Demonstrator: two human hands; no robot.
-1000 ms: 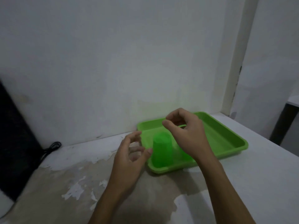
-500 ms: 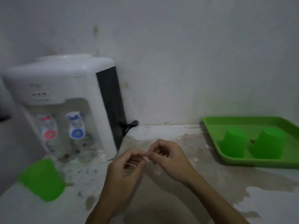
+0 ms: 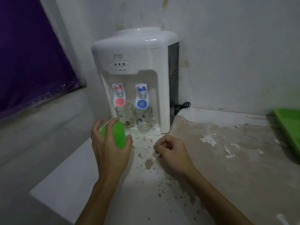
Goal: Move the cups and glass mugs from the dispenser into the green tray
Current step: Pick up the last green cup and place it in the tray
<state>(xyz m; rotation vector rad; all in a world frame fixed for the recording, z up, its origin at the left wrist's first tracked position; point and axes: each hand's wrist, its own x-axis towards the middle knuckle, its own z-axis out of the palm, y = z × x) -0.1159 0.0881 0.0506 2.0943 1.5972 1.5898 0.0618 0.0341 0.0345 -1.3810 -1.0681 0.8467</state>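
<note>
One green cup (image 3: 119, 134) sits inside the left hand's (image 3: 108, 144) open grip.

Both bare forearms reach forward from the bottom edge. The left hand (image 3: 109, 143) is raised with fingers spread and curved, thumb out to the right, the grip wide and not closed. The right hand (image 3: 172, 151) hangs lower, fingers curled loosely inward toward the palm.

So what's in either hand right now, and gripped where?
The left hand curls round the side wall of the green cup; whether it has closed cannot be told. The right hand is loosely curled, holding nothing.
</note>
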